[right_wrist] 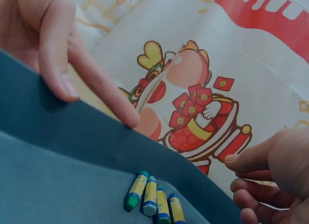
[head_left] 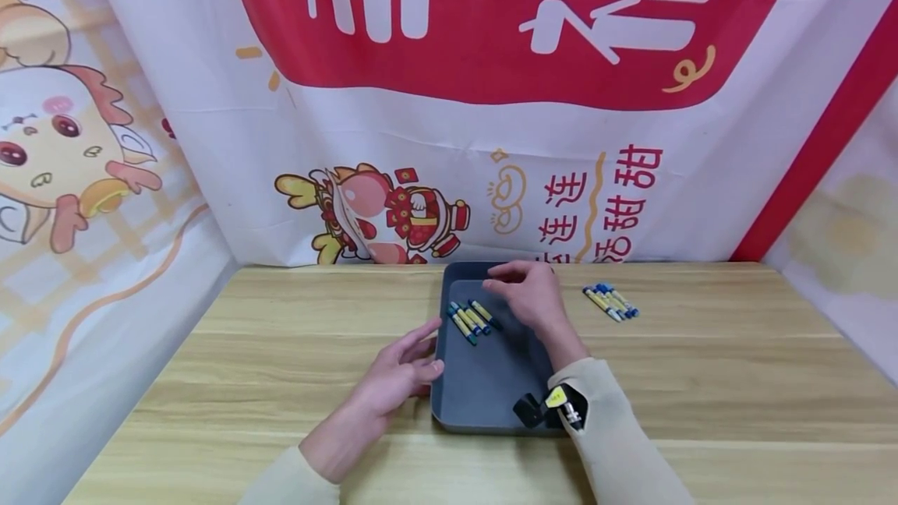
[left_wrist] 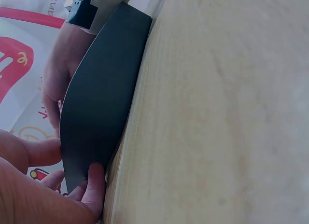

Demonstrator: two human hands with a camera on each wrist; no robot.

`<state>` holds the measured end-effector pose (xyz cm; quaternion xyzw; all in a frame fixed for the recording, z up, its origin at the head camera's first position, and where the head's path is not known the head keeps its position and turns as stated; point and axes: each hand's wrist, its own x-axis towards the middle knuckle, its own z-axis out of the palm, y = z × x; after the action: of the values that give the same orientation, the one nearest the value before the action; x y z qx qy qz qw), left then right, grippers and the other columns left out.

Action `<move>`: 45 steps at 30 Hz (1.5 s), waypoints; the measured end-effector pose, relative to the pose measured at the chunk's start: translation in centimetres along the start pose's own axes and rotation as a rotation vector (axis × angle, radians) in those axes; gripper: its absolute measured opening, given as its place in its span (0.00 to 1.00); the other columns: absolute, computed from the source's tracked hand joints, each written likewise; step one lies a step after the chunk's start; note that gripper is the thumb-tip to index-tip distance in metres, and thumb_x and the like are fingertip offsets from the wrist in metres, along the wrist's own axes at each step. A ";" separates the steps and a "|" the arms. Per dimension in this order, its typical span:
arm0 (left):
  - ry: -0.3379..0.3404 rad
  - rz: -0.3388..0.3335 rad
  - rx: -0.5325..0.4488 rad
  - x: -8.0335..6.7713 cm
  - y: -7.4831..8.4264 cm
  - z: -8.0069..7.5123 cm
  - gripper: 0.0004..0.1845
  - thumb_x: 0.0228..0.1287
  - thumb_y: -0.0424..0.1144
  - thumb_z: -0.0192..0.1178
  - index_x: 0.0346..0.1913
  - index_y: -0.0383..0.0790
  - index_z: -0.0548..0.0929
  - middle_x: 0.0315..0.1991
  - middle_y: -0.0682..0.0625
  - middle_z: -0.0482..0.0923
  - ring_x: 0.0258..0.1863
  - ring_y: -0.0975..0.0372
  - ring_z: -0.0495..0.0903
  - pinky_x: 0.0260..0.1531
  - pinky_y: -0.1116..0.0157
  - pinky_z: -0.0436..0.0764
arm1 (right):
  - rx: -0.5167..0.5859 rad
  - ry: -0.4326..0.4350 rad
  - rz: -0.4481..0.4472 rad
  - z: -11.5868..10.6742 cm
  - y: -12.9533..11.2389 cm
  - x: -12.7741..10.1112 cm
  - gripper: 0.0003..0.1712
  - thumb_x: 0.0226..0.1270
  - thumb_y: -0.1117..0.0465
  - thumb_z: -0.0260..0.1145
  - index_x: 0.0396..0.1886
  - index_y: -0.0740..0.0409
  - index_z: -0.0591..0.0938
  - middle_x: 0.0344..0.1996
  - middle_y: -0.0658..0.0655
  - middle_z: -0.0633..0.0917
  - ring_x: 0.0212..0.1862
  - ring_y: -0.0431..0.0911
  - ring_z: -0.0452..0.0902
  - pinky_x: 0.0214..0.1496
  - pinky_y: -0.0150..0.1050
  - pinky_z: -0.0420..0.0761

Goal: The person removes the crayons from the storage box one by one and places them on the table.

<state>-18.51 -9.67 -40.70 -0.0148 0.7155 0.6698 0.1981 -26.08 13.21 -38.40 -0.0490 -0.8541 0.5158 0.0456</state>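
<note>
A dark grey tray (head_left: 491, 388) lies on the wooden table with several crayons (head_left: 463, 326) in a loose row toward its far left. Wrapped in yellow and blue paper, these crayons (right_wrist: 150, 197) show green and dark tips in the right wrist view. My left hand (head_left: 396, 372) holds the tray's left wall, its thumb over the rim and fingers against the outside (left_wrist: 94, 190). Above the far right of the tray hovers my right hand (head_left: 529, 294), fingers loosely bent, nothing visible between them. Several more crayons (head_left: 612, 302) with blue ends lie together on the table, right of the tray.
The wooden table (head_left: 701, 380) extends on both sides of the tray. Behind it hangs a red and white printed cloth (head_left: 435, 123), with another printed cloth (head_left: 91, 178) on the left. A black wrist camera (head_left: 529, 409) is strapped at the right sleeve.
</note>
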 end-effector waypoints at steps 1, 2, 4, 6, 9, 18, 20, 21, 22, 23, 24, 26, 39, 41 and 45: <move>0.000 0.000 -0.001 0.0 0.0 0.0 0.37 0.73 0.30 0.62 0.82 0.55 0.67 0.81 0.36 0.65 0.74 0.43 0.75 0.61 0.51 0.84 | -0.004 -0.005 0.003 0.0 0.0 0.0 0.14 0.73 0.56 0.74 0.55 0.52 0.91 0.52 0.57 0.90 0.53 0.53 0.82 0.60 0.49 0.81; 0.001 0.000 0.000 0.0 0.0 0.0 0.37 0.73 0.30 0.62 0.82 0.55 0.68 0.81 0.36 0.65 0.73 0.44 0.76 0.61 0.52 0.84 | -0.007 -0.010 0.007 0.0 0.1 0.0 0.14 0.73 0.56 0.74 0.55 0.52 0.91 0.52 0.57 0.90 0.53 0.53 0.82 0.61 0.50 0.81; 0.003 -0.001 0.002 0.0 0.1 0.0 0.37 0.74 0.31 0.62 0.81 0.56 0.68 0.81 0.36 0.65 0.73 0.44 0.76 0.61 0.52 0.84 | -0.016 -0.019 0.015 0.1 0.1 0.0 0.14 0.72 0.56 0.74 0.55 0.51 0.91 0.52 0.56 0.91 0.54 0.53 0.82 0.63 0.51 0.80; 0.004 0.001 0.003 0.0 0.1 0.0 0.37 0.73 0.31 0.62 0.81 0.56 0.68 0.81 0.36 0.65 0.73 0.43 0.76 0.61 0.51 0.84 | -0.027 -0.024 0.025 0.2 0.1 0.1 0.14 0.72 0.56 0.74 0.54 0.51 0.91 0.52 0.55 0.91 0.55 0.53 0.82 0.64 0.52 0.80; 0.009 0.003 0.004 0.0 0.2 0.0 0.37 0.73 0.30 0.62 0.81 0.56 0.68 0.81 0.36 0.65 0.74 0.43 0.75 0.62 0.51 0.83 | -0.044 -0.037 0.038 0.3 0.2 0.2 0.14 0.72 0.55 0.75 0.53 0.51 0.92 0.52 0.55 0.92 0.56 0.53 0.82 0.64 0.52 0.80; 0.007 0.002 0.006 0.1 0.1 -0.2 0.36 0.75 0.31 0.61 0.81 0.56 0.68 0.81 0.37 0.64 0.75 0.43 0.74 0.62 0.50 0.83 | -0.066 -0.089 0.062 0.9 0.7 0.4 0.13 0.70 0.58 0.75 0.52 0.52 0.92 0.52 0.56 0.91 0.54 0.52 0.83 0.62 0.51 0.81; 0.008 0.000 0.007 0.1 0.1 -0.2 0.36 0.75 0.31 0.61 0.82 0.56 0.68 0.81 0.37 0.65 0.75 0.43 0.74 0.62 0.51 0.83 | -0.076 -0.094 0.065 1.1 0.8 0.5 0.12 0.70 0.59 0.76 0.51 0.52 0.93 0.52 0.55 0.91 0.54 0.52 0.83 0.62 0.51 0.81; 0.010 -0.002 0.007 0.1 0.1 -0.2 0.36 0.74 0.31 0.62 0.81 0.56 0.68 0.81 0.37 0.65 0.75 0.43 0.74 0.62 0.51 0.83 | -0.079 -0.095 0.068 1.3 0.9 0.5 0.12 0.70 0.59 0.76 0.51 0.51 0.93 0.52 0.55 0.91 0.54 0.52 0.83 0.62 0.50 0.81; 0.012 -0.004 0.008 0.1 0.0 -0.3 0.36 0.74 0.31 0.62 0.81 0.57 0.68 0.81 0.37 0.65 0.74 0.43 0.74 0.62 0.51 0.83 | -0.084 -0.097 0.070 1.4 0.9 0.5 0.11 0.70 0.59 0.76 0.50 0.51 0.93 0.51 0.55 0.91 0.54 0.52 0.83 0.62 0.50 0.81; 0.014 -0.006 0.009 0.0 0.1 -0.3 0.36 0.74 0.31 0.62 0.81 0.57 0.68 0.81 0.37 0.65 0.74 0.43 0.75 0.62 0.51 0.83 | -0.091 -0.100 0.070 1.5 1.0 0.5 0.11 0.69 0.59 0.76 0.50 0.51 0.93 0.51 0.55 0.91 0.54 0.52 0.83 0.62 0.50 0.81; 0.015 -0.007 0.009 0.0 0.1 -0.3 0.36 0.74 0.31 0.62 0.81 0.57 0.68 0.81 0.37 0.65 0.74 0.43 0.75 0.62 0.51 0.83 | -0.097 -0.101 0.069 1.6 1.0 0.6 0.11 0.69 0.60 0.76 0.50 0.51 0.93 0.50 0.55 0.91 0.54 0.52 0.82 0.62 0.50 0.81; 0.016 -0.010 0.009 0.0 0.1 -0.3 0.36 0.74 0.31 0.62 0.81 0.57 0.68 0.81 0.37 0.65 0.74 0.43 0.75 0.62 0.51 0.83 | -0.110 -0.105 0.069 1.8 1.1 0.6 0.11 0.69 0.60 0.76 0.49 0.52 0.93 0.50 0.56 0.91 0.53 0.52 0.82 0.62 0.50 0.81; 0.000 -0.006 0.008 0.2 -0.1 -0.1 0.36 0.75 0.32 0.61 0.82 0.56 0.67 0.81 0.37 0.65 0.74 0.44 0.75 0.61 0.51 0.83 | -0.160 -0.119 0.086 1.8 1.5 0.6 0.11 0.67 0.62 0.77 0.48 0.52 0.93 0.43 0.55 0.91 0.46 0.49 0.82 0.55 0.46 0.81; 0.001 -0.005 0.007 0.2 0.0 0.0 0.35 0.76 0.32 0.61 0.81 0.56 0.68 0.81 0.37 0.65 0.74 0.44 0.75 0.61 0.52 0.84 | -0.171 -0.121 0.086 1.8 1.5 0.6 0.11 0.67 0.63 0.77 0.48 0.52 0.93 0.43 0.54 0.91 0.45 0.49 0.82 0.54 0.46 0.81; 0.003 -0.004 0.005 0.1 0.0 0.0 0.35 0.75 0.31 0.61 0.81 0.56 0.68 0.81 0.37 0.65 0.74 0.44 0.75 0.60 0.52 0.84 | -0.189 -0.122 0.090 1.9 1.5 0.7 0.12 0.66 0.63 0.78 0.48 0.51 0.93 0.42 0.54 0.90 0.44 0.48 0.81 0.53 0.45 0.81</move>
<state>-18.59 -9.62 -40.71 -0.0168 0.7176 0.6674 0.1984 -26.96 12.31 -40.55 -0.0598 -0.8971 0.4364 -0.0346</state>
